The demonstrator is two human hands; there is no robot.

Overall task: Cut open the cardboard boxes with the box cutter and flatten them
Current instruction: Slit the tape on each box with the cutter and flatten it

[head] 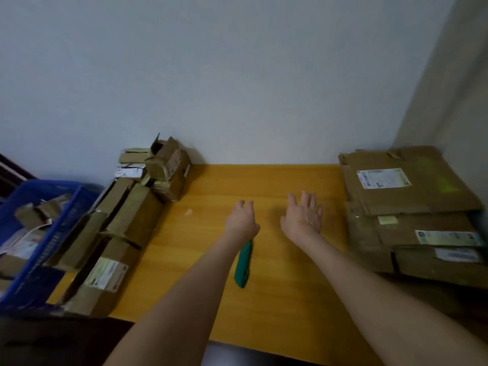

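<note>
While both arms reach out over the desk (pixel 264 299), neither of the hands holds anything: the left hand (pixel 241 217) is back-up with fingers loosely bent, and the right hand (pixel 303 215) is palm-up with fingers nearly straight. The green cutter (pixel 243 264) lies on the desk, its far end hidden under the left wrist. Boxes (pixel 126 220) pile at the left beside a blue crate (pixel 52 220); flattened cardboard (pixel 412 207) is stacked on the right.

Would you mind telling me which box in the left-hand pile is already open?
The small box on top at the pile's far end, by the wall: one flap stands up over a dark opening, while the boxes below it look shut.
</note>
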